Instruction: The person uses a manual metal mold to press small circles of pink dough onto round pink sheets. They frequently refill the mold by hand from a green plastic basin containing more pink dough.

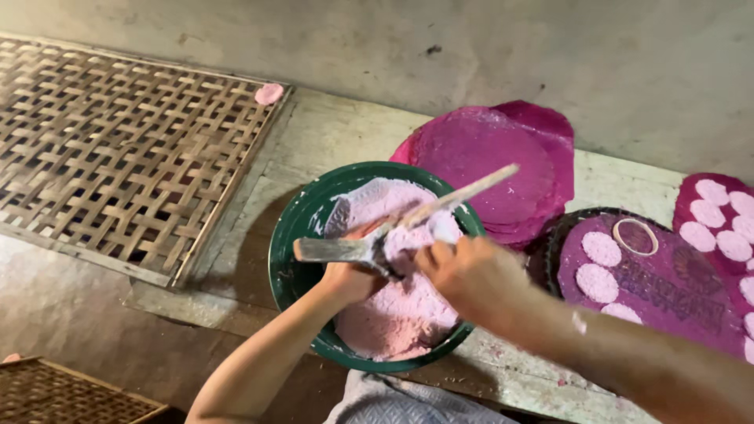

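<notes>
Over green bowl (292, 235) of pink dough (400, 314): left hand (349, 275) clenched on scraper (334, 249), right hand (463, 271) gripping stick (463, 192), cleaning blade. Dough sits at bowl's centre. Cut discs (601, 249) at 3 o'clock. Next likely needs scooping with a firm, level blade.
</notes>
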